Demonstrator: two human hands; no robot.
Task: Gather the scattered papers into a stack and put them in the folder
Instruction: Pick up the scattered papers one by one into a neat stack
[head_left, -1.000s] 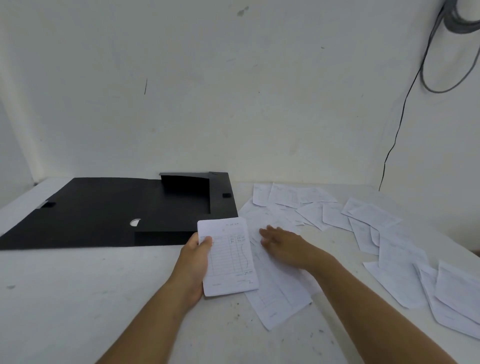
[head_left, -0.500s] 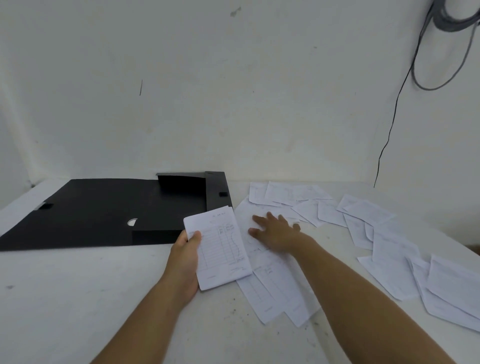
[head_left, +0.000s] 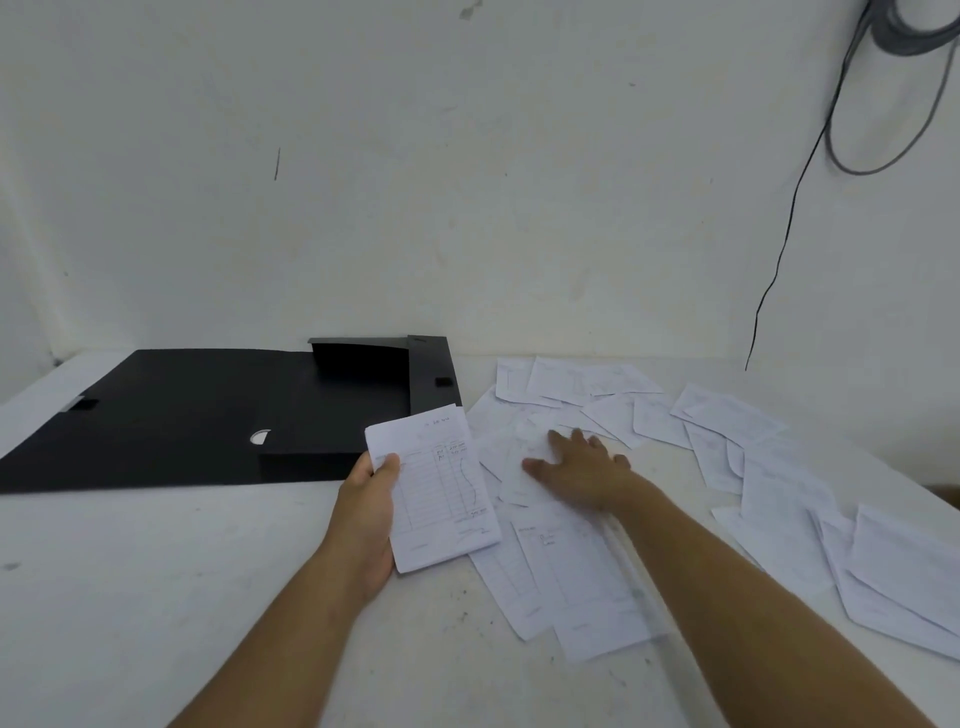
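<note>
Scattered papers (head_left: 675, 431) lie in a loose, overlapping spread across the right half of the white tabletop (head_left: 156, 597), from the far edge by the wall to the near right corner. They are small printed slips, ruled like receipt forms. A few already form a stack (head_left: 436, 488) held in the left hand (head_left: 369, 514), whose grip is closed on the stack's left edge, thumb on top and fingers beneath. The stack sits tilted just near and right of the black folder (head_left: 208, 415), which lies opened flat on the left of the tabletop with its box section at the far right end.

The right hand (head_left: 582, 467) rests flat on the slips just right of the stack, fingers straight and spread, pressing a sheet (head_left: 519, 457) rather than pinching it. The frame is a little blurred there, so which sheet it bears on is uncertain.

These slips look thin, light and limp. They should slide easily on the smooth surface but will be awkward to lift from flat; I would drag one with a flat palm toward the stack, then take it at a raised corner or overhanging edge. Loose sheets may fan out or slip from the stack, so squaring the edges before the folder seems wise.

A dark cable (head_left: 789, 208) hangs down the wall (head_left: 467, 182) at the far right.
</note>
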